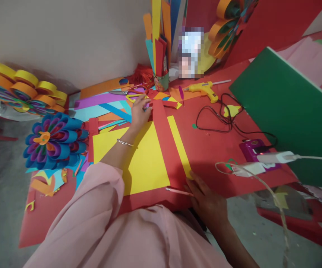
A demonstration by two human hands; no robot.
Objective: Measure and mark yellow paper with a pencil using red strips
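My left hand is over the paper scraps at the back of the table. Its fingers are loosely bent and apart beside the yellow scissor handle, with no grip visible. Under that forearm lies a yellow paper sheet. My right hand is at the near edge, its fingertips on the lower end of a narrow yellow paper strip. A pink pencil lies by this hand, its far end hidden under the fingers. Between sheet and strip is a red paper band.
A blue and purple paper flower is at left. A cup of paper strips stands at the back. Right of it lie a yellow glue gun with a black cord, a purple power socket and a green board.
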